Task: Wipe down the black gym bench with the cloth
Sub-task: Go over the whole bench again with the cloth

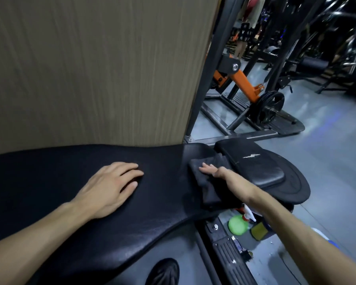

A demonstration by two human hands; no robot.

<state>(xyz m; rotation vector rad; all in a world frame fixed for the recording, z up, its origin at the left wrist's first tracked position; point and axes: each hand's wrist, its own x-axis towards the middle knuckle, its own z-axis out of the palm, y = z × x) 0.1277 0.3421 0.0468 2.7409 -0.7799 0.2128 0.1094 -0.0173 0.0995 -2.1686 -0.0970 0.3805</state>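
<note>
While the left hand (109,188) lies flat with relaxed fingers on the black gym bench (86,229), the right hand (211,169) presses the dark cloth (203,182) with straight fingers against the pad's far end. Wiping looks underway; the next stroke likely calls for dragging the cloth toward the left hand.

We get a pretty dim, bluish shot here. The black gym bench (111,202) swallows most detail, showing just a soft sheen on its near edge. Beyond the bench, the machines look smeary and dark. Wide-angle bending curves the bench and the wall behind it. Floor right of it shows pale glare patches.
</note>
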